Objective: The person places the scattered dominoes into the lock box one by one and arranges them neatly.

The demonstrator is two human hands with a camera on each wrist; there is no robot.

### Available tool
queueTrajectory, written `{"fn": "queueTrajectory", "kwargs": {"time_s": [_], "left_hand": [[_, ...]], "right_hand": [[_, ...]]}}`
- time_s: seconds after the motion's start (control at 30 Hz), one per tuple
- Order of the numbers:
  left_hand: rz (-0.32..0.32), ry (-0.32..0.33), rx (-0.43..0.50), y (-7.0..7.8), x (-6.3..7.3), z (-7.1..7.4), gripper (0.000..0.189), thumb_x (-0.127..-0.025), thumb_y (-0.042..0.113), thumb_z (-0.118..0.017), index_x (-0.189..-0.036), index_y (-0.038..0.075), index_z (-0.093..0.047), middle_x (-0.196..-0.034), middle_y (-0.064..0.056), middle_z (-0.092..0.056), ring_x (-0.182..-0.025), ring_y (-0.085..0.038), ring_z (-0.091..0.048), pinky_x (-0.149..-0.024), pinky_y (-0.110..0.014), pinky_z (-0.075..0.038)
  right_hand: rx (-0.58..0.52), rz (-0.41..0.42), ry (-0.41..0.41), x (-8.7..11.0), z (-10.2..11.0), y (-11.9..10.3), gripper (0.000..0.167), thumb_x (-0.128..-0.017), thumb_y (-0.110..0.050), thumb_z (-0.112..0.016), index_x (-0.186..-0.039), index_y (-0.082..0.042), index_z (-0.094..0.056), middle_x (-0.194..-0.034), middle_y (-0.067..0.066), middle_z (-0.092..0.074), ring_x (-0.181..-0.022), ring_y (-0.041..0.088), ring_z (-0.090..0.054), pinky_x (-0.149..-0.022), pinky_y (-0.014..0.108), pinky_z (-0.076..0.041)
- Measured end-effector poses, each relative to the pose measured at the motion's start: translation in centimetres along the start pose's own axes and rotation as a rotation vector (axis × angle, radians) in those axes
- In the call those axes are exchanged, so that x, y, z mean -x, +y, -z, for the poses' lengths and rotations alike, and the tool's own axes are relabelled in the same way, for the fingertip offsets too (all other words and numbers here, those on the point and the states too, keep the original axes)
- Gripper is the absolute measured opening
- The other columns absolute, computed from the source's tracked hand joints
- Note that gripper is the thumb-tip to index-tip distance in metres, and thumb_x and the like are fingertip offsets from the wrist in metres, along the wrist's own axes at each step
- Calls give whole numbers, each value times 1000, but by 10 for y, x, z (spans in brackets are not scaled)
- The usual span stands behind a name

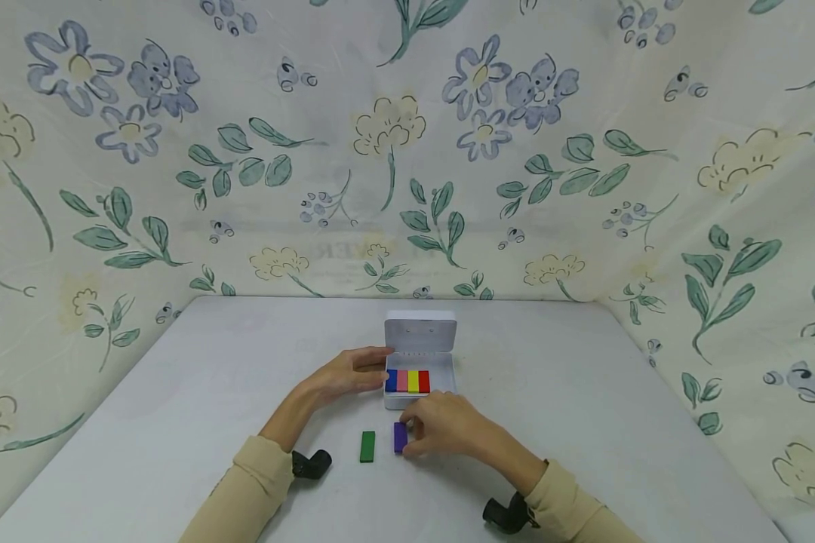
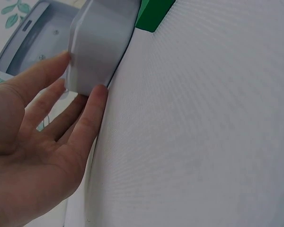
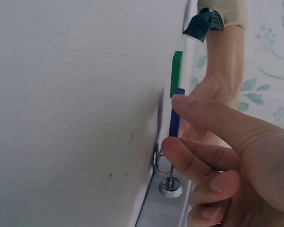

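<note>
A small white lock box [image 1: 419, 403] stands on the table with its lid [image 1: 419, 335] raised. Inside, blue, pink [image 1: 402, 381], yellow and red [image 1: 424, 381] blocks lie side by side in a row. My left hand [image 1: 349, 371] rests against the box's left side, fingers fairly straight; the left wrist view shows the fingertips on the box wall [image 2: 102, 47]. In front of the box, my right hand [image 1: 448, 426] pinches a purple block [image 1: 399, 437] between thumb and index finger, its other fingers curled. A green block [image 1: 367, 446] lies on the table to the left of the purple one.
A key sits in the lock [image 3: 170, 187] on the box's front, close to my right fingers. White cloth covers the table [image 1: 550, 362]. Flowered curtain [image 1: 326, 166] surrounds its back and sides. Black wrist cameras [image 1: 312, 464] are strapped at both sleeves.
</note>
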State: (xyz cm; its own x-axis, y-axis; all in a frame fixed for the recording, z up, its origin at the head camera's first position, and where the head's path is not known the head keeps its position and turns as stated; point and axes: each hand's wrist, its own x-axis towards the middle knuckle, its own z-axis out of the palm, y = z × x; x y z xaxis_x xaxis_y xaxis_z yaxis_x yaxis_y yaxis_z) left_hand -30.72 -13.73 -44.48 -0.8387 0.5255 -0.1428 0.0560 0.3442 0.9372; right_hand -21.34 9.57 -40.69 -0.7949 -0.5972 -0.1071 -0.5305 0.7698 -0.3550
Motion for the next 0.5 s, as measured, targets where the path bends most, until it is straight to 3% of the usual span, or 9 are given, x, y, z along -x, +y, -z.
{"fn": "queueTrajectory", "kwargs": {"time_s": [0.5], "left_hand": [[-1,-9,29,-1,-2,1,62,-91,23,-70,-148,22,-44,-157,-10,-38,-142,-33,-41,-109,-43,-46]], "right_hand": [[-16,48,25,6,16,8,42,-79,-39,-81,-115,-17,-73,-76,-16,-67,-69,1,-54,-64,15,-47]]}}
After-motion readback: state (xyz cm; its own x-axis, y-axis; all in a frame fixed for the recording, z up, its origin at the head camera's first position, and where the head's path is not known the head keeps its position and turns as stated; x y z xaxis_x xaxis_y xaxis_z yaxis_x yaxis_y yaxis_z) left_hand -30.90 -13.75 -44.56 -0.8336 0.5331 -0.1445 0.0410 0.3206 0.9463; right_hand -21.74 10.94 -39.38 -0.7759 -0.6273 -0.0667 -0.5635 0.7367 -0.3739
